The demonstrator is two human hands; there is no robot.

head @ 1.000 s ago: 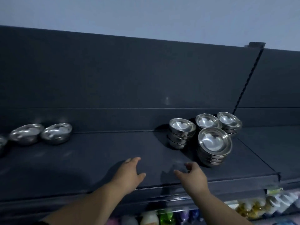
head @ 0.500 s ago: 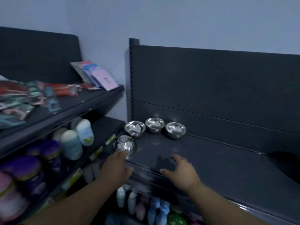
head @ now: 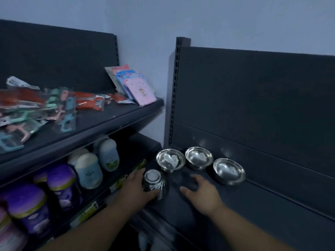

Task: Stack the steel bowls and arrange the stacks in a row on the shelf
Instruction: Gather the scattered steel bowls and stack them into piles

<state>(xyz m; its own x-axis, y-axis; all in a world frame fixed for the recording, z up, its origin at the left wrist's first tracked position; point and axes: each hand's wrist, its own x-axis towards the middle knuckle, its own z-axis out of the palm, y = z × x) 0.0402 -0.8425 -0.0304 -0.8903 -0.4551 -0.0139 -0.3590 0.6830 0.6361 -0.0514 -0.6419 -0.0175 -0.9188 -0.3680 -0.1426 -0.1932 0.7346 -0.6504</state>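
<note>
Three steel bowls stand upright in a loose row at the left end of the dark shelf (head: 272,211): a left bowl (head: 170,160), a middle bowl (head: 199,158) and a right bowl (head: 229,171). A fourth steel bowl (head: 154,183) lies upside down in front of them near the shelf's left edge. My left hand (head: 137,191) curls round that overturned bowl, thumb under its near side. My right hand (head: 201,194) hovers with spread fingers over the shelf, just in front of the left and middle bowls, holding nothing.
A second shelving unit (head: 101,124) adjoins on the left, carrying packaged goods (head: 54,104) above and capped bottles (head: 87,171) below. The upright post (head: 174,91) and dark back panel (head: 253,105) bound the bowl shelf. More bottles sit under the shelf's front edge.
The view swung left from the finished stacks to the shelf's left end. My left hand moved onto the overturned bowl and now grips it; my right hand came nearer the upright bowls.
</note>
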